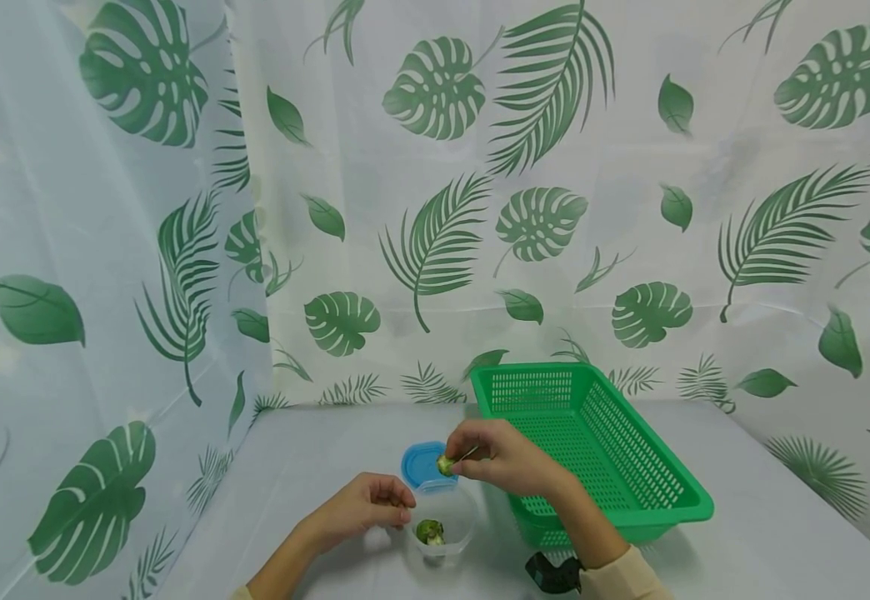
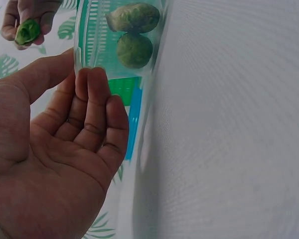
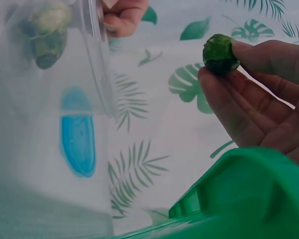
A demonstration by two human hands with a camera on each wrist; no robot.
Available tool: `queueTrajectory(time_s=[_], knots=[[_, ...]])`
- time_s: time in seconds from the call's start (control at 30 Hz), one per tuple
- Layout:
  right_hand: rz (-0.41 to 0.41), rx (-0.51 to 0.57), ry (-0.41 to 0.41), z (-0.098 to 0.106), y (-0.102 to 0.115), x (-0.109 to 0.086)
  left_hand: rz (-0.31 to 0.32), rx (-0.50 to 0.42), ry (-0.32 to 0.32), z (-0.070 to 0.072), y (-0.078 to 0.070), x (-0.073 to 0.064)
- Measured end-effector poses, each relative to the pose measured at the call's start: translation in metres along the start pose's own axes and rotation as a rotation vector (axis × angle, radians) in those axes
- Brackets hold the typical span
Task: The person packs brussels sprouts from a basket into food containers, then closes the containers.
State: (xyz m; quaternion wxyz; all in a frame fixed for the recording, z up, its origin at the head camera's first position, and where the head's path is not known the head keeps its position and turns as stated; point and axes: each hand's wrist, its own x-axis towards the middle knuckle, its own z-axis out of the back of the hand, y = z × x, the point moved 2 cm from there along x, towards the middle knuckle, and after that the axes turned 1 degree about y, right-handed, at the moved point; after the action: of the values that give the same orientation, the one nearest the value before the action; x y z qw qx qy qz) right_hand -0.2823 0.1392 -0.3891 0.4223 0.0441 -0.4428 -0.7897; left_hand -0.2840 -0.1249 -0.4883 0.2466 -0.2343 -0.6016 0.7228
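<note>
My right hand [image 1: 506,458] pinches a small green Brussels sprout [image 3: 220,54] between thumb and fingertips. It holds the sprout above the blue lid [image 1: 422,465], close to the green basket. Below and to the left stands a clear plastic container [image 1: 459,533] with two Brussels sprouts [image 2: 134,50] inside. At that container's left rim, my left hand [image 1: 371,504] grips the edge between thumb and fingertips, its palm facing the camera in the left wrist view. The blue lid lies on the table just behind the container.
A large green slotted basket [image 1: 660,467] stands to the right, its near left corner close to the container. A small black object [image 1: 551,573] lies by the right sleeve. Leaf-patterned white curtains [image 1: 435,167] hang behind and at the left of the white table [image 1: 315,433].
</note>
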Motion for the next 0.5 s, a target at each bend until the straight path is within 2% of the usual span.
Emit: queueTrajectory(time_s=[0.23, 0.5], knots=[[-0.013, -0.032, 0.018, -0.0021, -0.0011, 0.0, -0.007, -0.003, 0.003, 0.0002, 0.0, 0.0002], [-0.061, -0.044, 0.114, -0.01, 0.0002, 0.0029, -0.016, -0.005, 0.006, -0.0003, -0.001, -0.0004]])
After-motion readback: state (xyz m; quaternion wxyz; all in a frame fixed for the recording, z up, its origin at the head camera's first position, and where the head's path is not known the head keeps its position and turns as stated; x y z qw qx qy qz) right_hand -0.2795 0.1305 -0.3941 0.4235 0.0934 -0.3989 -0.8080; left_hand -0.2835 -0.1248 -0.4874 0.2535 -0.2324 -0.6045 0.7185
